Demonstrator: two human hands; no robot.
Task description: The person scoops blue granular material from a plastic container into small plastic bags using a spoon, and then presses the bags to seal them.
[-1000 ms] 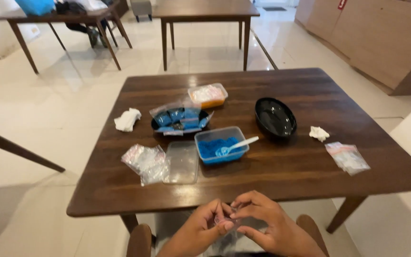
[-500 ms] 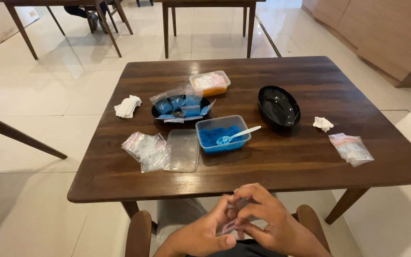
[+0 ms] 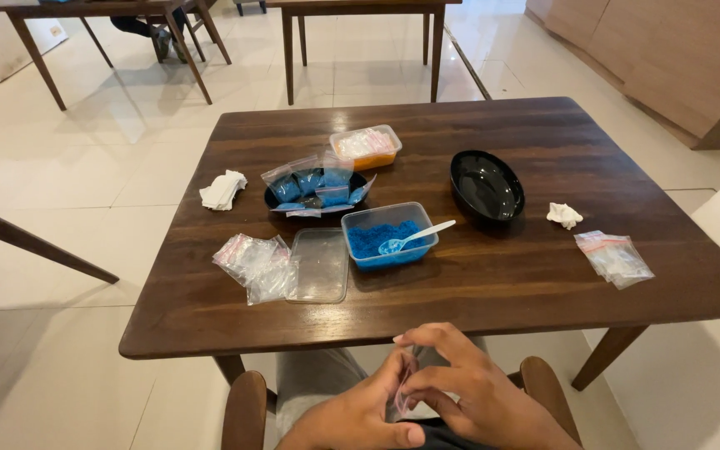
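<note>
Both hands are low in front of me, below the near edge of the dark wooden table (image 3: 493,292). My left hand (image 3: 360,412) and my right hand (image 3: 468,387) pinch a small clear plastic bag (image 3: 402,398) between their fingertips. On the table ahead stands a clear tub of blue powder (image 3: 381,240) with a white spoon (image 3: 417,237) resting in it. Its clear lid (image 3: 320,265) lies to the left, beside a pile of empty small bags (image 3: 256,262).
A black oval dish (image 3: 487,183) sits right of centre; another black dish (image 3: 314,190) holds bags filled with blue powder. An orange-bottomed tub (image 3: 366,146) is farther back. Crumpled tissues (image 3: 222,189) (image 3: 564,215) and more bags (image 3: 614,257) lie at the sides. Chair arms (image 3: 243,412) flank me.
My hands have dropped lower and nearer to me, still working the small bag. The view has tilted so the table sits higher in frame.
</note>
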